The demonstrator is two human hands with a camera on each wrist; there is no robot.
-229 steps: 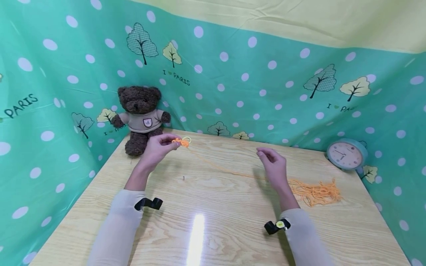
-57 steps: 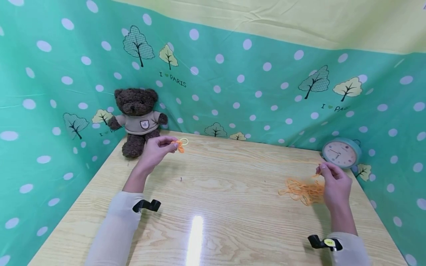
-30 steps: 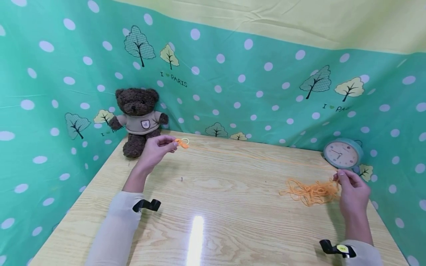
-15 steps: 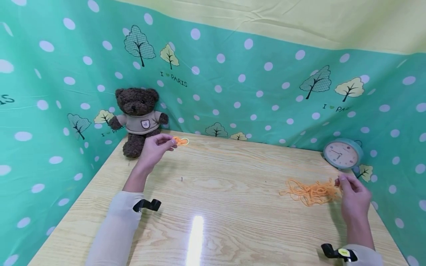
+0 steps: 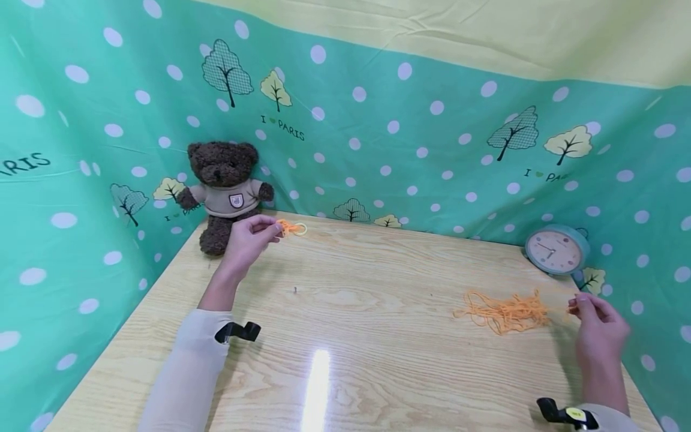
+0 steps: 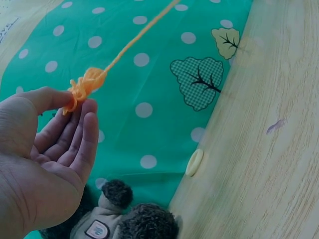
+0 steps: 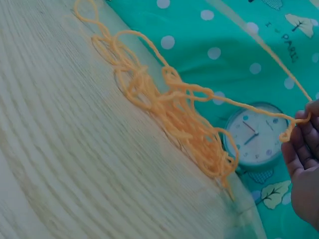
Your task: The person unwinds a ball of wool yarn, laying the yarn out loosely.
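Observation:
My left hand pinches a small looped bunch of orange yarn between thumb and fingertips, above the back left of the table. From the bunch a strand runs away taut in the left wrist view. At the far right, my right hand pinches the yarn strand with thumb and fingers; a short loop hangs by its fingertips. A loose heap of orange yarn lies on the table just left of that hand, joined to it by the strand. A pale yellow ring lies near the table's back edge.
A brown teddy bear in a grey top sits at the back left corner, behind my left hand. A round teal clock stands at the back right. Green dotted cloth hangs behind the wooden table.
Over several seconds my right hand has moved far right, past the heap, and now pinches yarn. Lately it has come slightly nearer. My left hand has shifted slightly left, still pinching its bunch.

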